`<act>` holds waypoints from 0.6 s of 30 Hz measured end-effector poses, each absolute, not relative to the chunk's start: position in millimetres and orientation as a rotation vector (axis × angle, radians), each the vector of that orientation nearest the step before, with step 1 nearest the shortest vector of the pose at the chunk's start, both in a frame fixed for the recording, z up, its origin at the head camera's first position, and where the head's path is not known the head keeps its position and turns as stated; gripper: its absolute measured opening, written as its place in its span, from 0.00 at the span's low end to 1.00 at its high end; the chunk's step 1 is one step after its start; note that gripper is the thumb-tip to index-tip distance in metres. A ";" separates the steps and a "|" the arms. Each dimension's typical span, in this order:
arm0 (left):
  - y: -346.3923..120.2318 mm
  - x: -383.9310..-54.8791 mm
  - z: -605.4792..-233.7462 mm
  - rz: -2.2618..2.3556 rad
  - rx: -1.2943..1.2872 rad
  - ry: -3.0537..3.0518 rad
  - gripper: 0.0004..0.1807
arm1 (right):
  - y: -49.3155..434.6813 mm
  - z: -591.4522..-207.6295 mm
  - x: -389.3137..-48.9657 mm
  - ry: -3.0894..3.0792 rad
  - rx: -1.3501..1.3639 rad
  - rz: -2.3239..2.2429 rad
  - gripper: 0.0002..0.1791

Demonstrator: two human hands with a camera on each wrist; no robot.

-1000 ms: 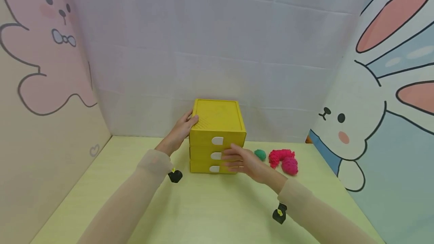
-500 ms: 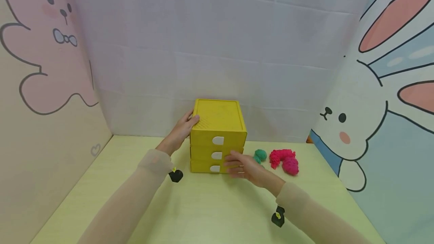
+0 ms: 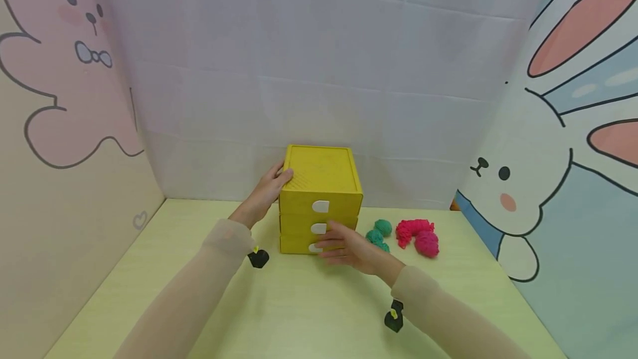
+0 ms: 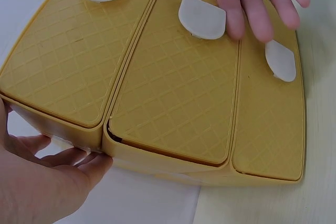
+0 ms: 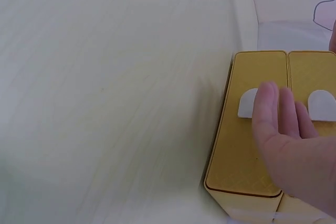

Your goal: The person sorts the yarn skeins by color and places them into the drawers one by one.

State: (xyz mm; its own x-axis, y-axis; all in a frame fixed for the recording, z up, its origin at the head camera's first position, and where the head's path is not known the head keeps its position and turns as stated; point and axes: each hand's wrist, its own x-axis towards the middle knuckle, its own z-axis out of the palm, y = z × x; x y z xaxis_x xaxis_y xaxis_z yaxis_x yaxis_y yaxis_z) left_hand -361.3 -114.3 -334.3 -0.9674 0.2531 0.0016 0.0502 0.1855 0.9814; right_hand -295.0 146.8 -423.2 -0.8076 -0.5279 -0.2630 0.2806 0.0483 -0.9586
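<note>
A yellow drawer box with three stacked drawers stands against the back wall. Each drawer front carries a white rounded handle; all three look closed. My left hand holds the box at its upper left, thumb over the top edge and fingers along the side. My right hand is in front of the lower drawers, fingers straight and slightly spread, with nothing held. Its fingertips come near the bottom and middle handles; I cannot tell whether they touch.
Right of the box on the pale table lie green yarn-like lumps and a red-pink crumpled piece with a magenta ball. A white cloth backdrop is behind; cartoon-printed panels flank both sides.
My right hand has moved a little down, then left across the drawer fronts, uncovering more of the green lumps. The left hand stays on the box. The drawers look unchanged.
</note>
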 end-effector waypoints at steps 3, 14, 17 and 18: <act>-114.5 -360.4 -333.7 1.885 0.296 2.291 0.39 | 140.2 -425.7 -297.2 1.729 -0.238 -1.827 0.41; -114.8 -361.2 -334.1 1.892 0.295 2.286 0.39 | 123.5 -431.3 -301.3 1.628 -0.124 -1.936 0.42; -115.4 -362.2 -335.2 1.896 0.302 2.280 0.39 | 121.3 -432.6 -300.9 1.608 -0.107 -1.965 0.41; -115.7 -362.5 -335.6 1.896 0.304 2.280 0.39 | 120.8 -433.1 -300.5 1.606 -0.105 -1.974 0.41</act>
State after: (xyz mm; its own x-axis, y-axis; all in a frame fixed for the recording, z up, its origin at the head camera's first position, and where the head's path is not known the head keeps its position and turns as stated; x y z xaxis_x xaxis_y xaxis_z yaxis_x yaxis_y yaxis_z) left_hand -362.5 -115.7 -335.6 -0.9664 0.2569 0.0059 0.0527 0.1754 0.9831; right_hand -300.5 120.8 -433.1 -0.8253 -0.4816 -0.2948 0.3867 -0.1015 -0.9166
